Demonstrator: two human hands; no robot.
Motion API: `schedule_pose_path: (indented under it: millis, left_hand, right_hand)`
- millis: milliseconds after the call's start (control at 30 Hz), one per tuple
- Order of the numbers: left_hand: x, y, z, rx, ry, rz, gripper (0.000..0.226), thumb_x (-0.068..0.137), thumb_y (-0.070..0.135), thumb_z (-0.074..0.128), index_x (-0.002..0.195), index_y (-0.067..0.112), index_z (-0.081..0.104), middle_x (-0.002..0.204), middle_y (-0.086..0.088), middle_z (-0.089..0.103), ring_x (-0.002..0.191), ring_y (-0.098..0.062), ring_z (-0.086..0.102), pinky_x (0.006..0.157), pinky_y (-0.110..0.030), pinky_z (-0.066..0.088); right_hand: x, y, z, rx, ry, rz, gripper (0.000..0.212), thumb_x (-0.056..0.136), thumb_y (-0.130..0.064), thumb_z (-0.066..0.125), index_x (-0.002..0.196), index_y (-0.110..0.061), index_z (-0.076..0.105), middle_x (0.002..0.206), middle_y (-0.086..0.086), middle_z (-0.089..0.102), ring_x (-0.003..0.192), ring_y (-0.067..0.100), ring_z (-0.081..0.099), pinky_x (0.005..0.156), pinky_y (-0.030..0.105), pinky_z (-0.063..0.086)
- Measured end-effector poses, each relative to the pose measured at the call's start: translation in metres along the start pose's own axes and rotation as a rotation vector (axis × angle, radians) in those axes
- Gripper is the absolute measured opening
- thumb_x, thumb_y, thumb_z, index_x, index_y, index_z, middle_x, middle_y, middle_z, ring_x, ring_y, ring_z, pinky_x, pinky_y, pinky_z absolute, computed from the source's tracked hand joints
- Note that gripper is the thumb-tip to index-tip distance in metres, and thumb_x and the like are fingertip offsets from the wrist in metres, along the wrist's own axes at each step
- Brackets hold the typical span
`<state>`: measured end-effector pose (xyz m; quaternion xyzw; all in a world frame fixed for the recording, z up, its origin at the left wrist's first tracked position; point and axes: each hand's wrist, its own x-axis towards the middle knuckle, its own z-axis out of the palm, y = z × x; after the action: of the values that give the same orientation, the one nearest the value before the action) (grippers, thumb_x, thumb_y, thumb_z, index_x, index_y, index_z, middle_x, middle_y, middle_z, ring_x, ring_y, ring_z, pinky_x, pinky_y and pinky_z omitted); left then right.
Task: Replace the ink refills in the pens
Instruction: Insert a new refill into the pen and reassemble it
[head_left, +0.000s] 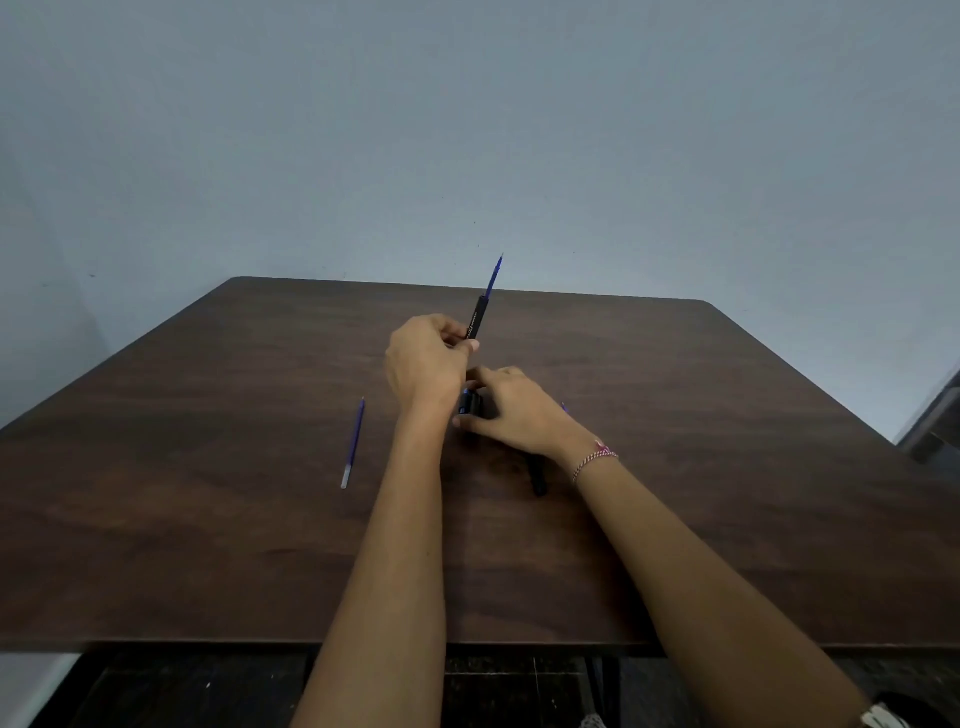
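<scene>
Dark wood-grain bench (208, 545) filled the lower view, its surface smooth and matt, its near edge just above a dim floor (493, 691). Two bare forearms reached out over it, the right one with a thin beaded bracelet (595, 460) at the wrist. Half under that wrist lay a black pen piece (538, 480), slim and round, flat on the wood. Well to the left, a loose refill (353, 441) lay on the bench: a thin blue tube with a pale end toward the person. Farther out, the right grip (514, 410) sat low on the bench, its thumb and fingers curled round a short black part (470, 402), likely a cap or end section; whether it was off the wood could not be told. Just beyond, the left grip (425, 357) was closed round the lower end of a black pen barrel (478, 317), held tilted up and away, with a blue refill (493, 275) standing out of its open top. By my reading, a refill was seated in the barrel and the pen awaited closing; the next move would call for lining the short part up with the barrel and pushing or screwing it on without bending the thin tube. Behind all this rose a plain pale grey-blue wall (467, 130)
</scene>
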<state>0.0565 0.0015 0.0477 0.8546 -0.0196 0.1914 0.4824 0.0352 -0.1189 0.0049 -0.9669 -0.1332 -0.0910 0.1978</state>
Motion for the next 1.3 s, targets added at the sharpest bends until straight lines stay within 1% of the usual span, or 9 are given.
schedule_pose_path:
  millis: [67,167,267,400,600,800,967,1067,1300]
  left_hand:
    - [0.000,0.000,0.000,-0.007,-0.004,-0.004,0.015,0.077,0.024,0.076,0.092,0.020,0.073,0.091,0.003,0.073,0.080,-0.011,0.065,0.067,-0.024,0.046]
    - [-0.001,0.001,0.000,-0.007,-0.003,-0.007,0.016,0.077,0.025,0.076,0.092,0.020,0.073,0.091,0.003,0.073,0.074,-0.007,0.060,0.064,-0.023,0.042]
    - [-0.002,0.002,0.000,-0.005,0.001,-0.005,0.016,0.078,0.026,0.076,0.093,0.020,0.073,0.091,0.004,0.073,0.073,-0.006,0.058,0.063,-0.023,0.042]
    - [-0.002,0.002,-0.001,0.008,0.001,-0.009,0.016,0.078,0.027,0.075,0.093,0.021,0.072,0.092,0.005,0.072,0.074,-0.006,0.058,0.060,-0.022,0.040]
    - [-0.003,0.003,-0.003,0.011,0.002,-0.011,0.016,0.078,0.028,0.075,0.092,0.022,0.073,0.092,0.004,0.073,0.083,-0.011,0.065,0.065,-0.024,0.043]
    - [-0.004,0.004,-0.005,0.006,0.015,-0.012,0.016,0.078,0.029,0.075,0.092,0.022,0.073,0.090,0.005,0.072,0.083,-0.011,0.064,0.064,-0.024,0.041]
    - [-0.003,0.004,-0.005,-0.001,0.022,-0.013,0.016,0.078,0.029,0.074,0.092,0.022,0.073,0.090,0.006,0.072,0.082,-0.011,0.064,0.065,-0.023,0.041]
    - [-0.002,0.004,-0.005,-0.001,0.027,-0.010,0.016,0.078,0.029,0.074,0.093,0.022,0.073,0.089,0.006,0.072,0.078,-0.009,0.061,0.065,-0.023,0.040]
    - [-0.001,0.003,-0.005,-0.018,0.034,-0.014,0.016,0.079,0.028,0.075,0.093,0.021,0.073,0.090,0.006,0.071,0.075,-0.007,0.057,0.064,-0.024,0.041]
  right_hand:
    - [-0.001,-0.001,0.000,-0.010,0.013,0.007,0.052,0.083,-0.044,0.063,0.127,-0.019,0.048,0.124,0.009,0.059,0.120,0.027,0.045,0.097,0.045,0.042]
    - [-0.001,-0.004,-0.001,-0.037,0.033,0.023,0.049,0.083,-0.043,0.063,0.124,-0.019,0.050,0.122,0.006,0.060,0.119,0.027,0.046,0.094,0.044,0.043]
    - [-0.002,-0.006,0.000,-0.067,0.057,0.025,0.047,0.082,-0.042,0.063,0.121,-0.018,0.051,0.120,0.005,0.060,0.116,0.026,0.047,0.090,0.043,0.044]
    - [-0.001,-0.009,0.002,-0.108,0.060,0.011,0.047,0.083,-0.044,0.062,0.121,-0.017,0.054,0.115,0.006,0.056,0.112,0.025,0.047,0.086,0.041,0.042]
    - [0.000,-0.011,0.004,-0.121,0.051,-0.001,0.042,0.085,-0.043,0.060,0.118,-0.019,0.056,0.110,0.006,0.057,0.109,0.026,0.048,0.083,0.040,0.041]
    - [0.000,-0.014,0.004,-0.145,0.047,-0.001,0.040,0.087,-0.043,0.057,0.120,-0.020,0.057,0.111,0.007,0.057,0.110,0.026,0.047,0.087,0.043,0.041]
    - [0.001,-0.014,0.004,-0.165,0.062,-0.006,0.037,0.088,-0.044,0.055,0.117,-0.021,0.059,0.110,0.006,0.061,0.111,0.026,0.049,0.094,0.045,0.037]
    - [0.002,-0.015,0.005,-0.174,0.076,-0.020,0.033,0.089,-0.042,0.056,0.114,-0.021,0.062,0.114,0.004,0.062,0.113,0.026,0.049,0.098,0.047,0.035]
    - [0.004,-0.016,0.005,-0.186,0.096,-0.045,0.027,0.089,-0.037,0.057,0.109,-0.022,0.066,0.111,0.004,0.059,0.110,0.025,0.048,0.098,0.046,0.032]
